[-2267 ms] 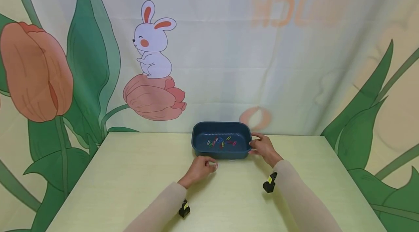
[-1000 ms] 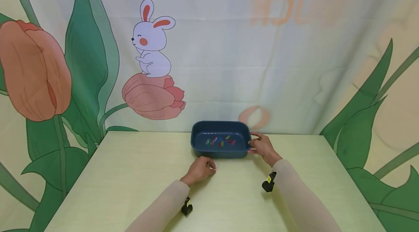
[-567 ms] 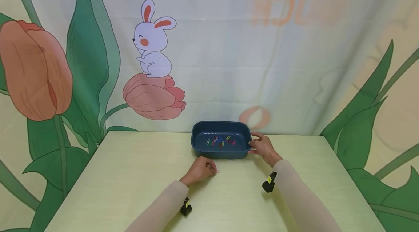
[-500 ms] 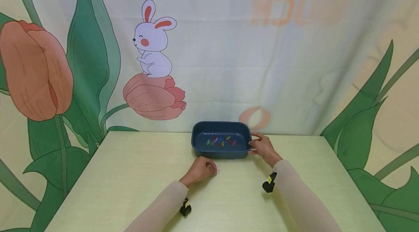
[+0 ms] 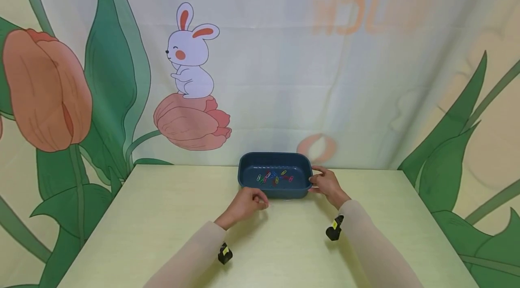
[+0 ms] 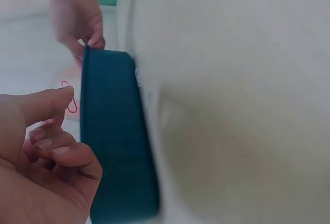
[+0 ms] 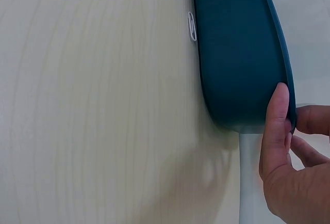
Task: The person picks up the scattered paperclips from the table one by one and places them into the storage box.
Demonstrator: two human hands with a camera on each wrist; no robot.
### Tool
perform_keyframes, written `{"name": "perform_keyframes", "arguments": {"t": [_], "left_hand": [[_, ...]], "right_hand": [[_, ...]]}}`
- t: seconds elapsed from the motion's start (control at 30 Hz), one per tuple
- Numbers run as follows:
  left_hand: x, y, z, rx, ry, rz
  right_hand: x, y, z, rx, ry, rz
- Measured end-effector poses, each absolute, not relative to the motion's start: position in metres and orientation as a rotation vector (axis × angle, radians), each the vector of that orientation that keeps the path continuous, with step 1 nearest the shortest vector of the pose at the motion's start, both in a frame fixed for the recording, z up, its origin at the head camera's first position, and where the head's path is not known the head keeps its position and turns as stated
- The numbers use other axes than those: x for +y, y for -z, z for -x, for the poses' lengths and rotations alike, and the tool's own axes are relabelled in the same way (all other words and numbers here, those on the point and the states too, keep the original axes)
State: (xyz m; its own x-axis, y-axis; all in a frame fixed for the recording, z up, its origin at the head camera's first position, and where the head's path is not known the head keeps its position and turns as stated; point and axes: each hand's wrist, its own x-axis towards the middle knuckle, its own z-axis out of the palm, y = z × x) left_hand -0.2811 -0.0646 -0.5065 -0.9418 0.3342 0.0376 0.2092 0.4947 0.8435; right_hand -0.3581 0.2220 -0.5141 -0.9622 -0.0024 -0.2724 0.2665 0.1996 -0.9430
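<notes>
My left hand [image 5: 245,204] is raised just in front of the tray's near wall. In the left wrist view, its thumb and a finger pinch a red paper clip [image 6: 74,101], and the other fingers are curled in. The dark blue rectangular tray [image 5: 248,192] stands at the table's far edge. Several coloured paper clips [image 5: 277,180] lie scattered on its floor. At the tray's right end, my right hand [image 5: 327,185] grips the rim, with the thumb along the outer wall in the right wrist view.
A white paper clip [image 7: 192,26] lies on the pale wooden table [image 5: 183,216] close along the tray's near side, with part of another farther along. Behind the table hangs a curtain [image 5: 268,76] printed with a rabbit and tulips.
My left hand, low over the table with a clip at its fingertips half a second ago, has risen and shifted slightly left, toward the tray. The right hand and tray have stayed put.
</notes>
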Motion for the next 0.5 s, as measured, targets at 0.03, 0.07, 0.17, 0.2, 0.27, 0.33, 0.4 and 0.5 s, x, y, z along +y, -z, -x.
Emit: {"name": "perform_keyframes", "arguments": {"t": [0.03, 0.07, 0.17, 0.2, 0.27, 0.33, 0.4, 0.5], "left_hand": [[-0.065, 0.504, 0.281, 2.606, -1.44, -0.472], [-0.066, 0.501, 0.282, 2.613, -1.436, -0.47], [-0.067, 0.495, 0.285, 2.641, -1.426, -0.471], [-0.068, 0.493, 0.287, 2.652, -1.421, -0.467], [-0.068, 0.487, 0.289, 2.666, -1.421, -0.456], [-0.069, 0.48, 0.292, 2.665, -1.438, -0.444], [-0.07, 0.474, 0.295, 2.662, -1.457, -0.426], [-0.071, 0.465, 0.3, 2.655, -1.48, -0.414]], "right_hand": [[0.222, 0.514, 0.358, 2.257, 1.846, -0.253], [0.222, 0.514, 0.358, 2.258, 1.847, -0.254], [0.221, 0.513, 0.358, 2.261, 1.851, -0.259], [0.221, 0.513, 0.358, 2.261, 1.852, -0.262], [0.221, 0.513, 0.357, 2.26, 1.853, -0.264], [0.221, 0.514, 0.357, 2.26, 1.852, -0.264], [0.221, 0.514, 0.357, 2.258, 1.852, -0.264], [0.221, 0.514, 0.358, 2.256, 1.856, -0.263]]}}
